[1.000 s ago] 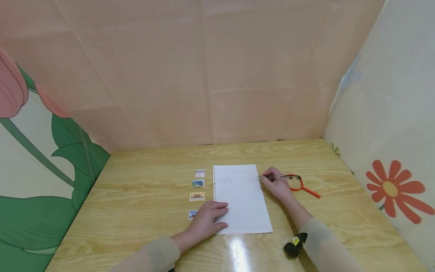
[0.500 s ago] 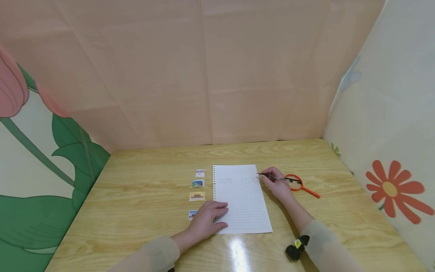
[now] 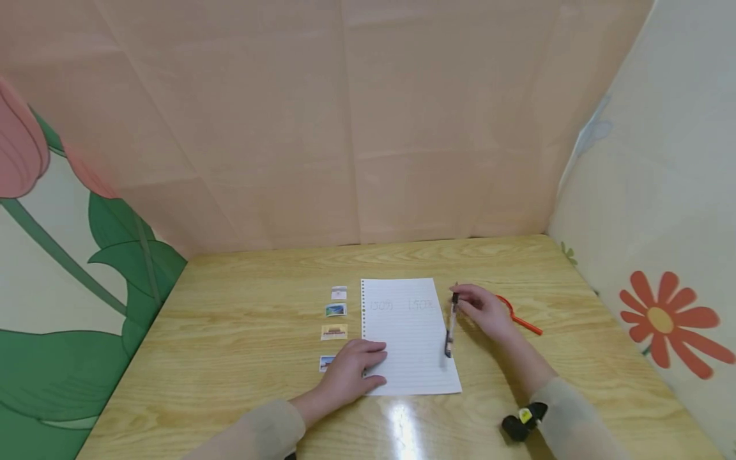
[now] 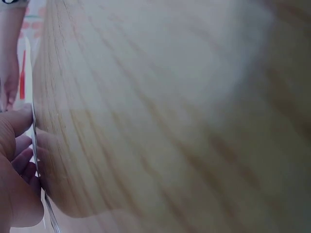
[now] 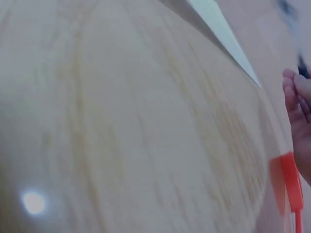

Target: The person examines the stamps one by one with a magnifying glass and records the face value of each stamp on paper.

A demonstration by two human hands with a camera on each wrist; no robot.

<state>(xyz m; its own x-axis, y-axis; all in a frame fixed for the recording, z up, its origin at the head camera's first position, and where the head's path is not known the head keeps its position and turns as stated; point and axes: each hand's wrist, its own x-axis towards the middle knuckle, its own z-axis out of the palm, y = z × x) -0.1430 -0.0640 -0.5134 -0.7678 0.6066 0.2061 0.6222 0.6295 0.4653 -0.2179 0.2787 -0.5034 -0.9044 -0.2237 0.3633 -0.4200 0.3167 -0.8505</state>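
A lined sheet of paper [image 3: 411, 358] with punched holes down its left edge lies on the table, faint handwriting near its top. My left hand [image 3: 352, 370] rests on the sheet's lower left part, fingers spread loosely. Over the sheet's right edge, my right hand [image 3: 485, 312] pinches a pen [image 3: 451, 329] near its tip end, and the pen's other end points down toward me. In the right wrist view the pen [image 5: 293, 29] sticks out blurred from the fingertips of the right hand [image 5: 300, 111].
Several small picture cards, such as a yellow one [image 3: 334, 332] and a green-blue one [image 3: 336, 310], stand in a column left of the sheet. A red magnifying glass [image 3: 526, 324] lies right of the right hand, partly hidden by it. The wooden table [image 3: 241, 319] meets fabric walls.
The pen has swung from pointing right, over the magnifying glass, to pointing toward me over the sheet. My right hand has shifted slightly right; the left hand stays put.
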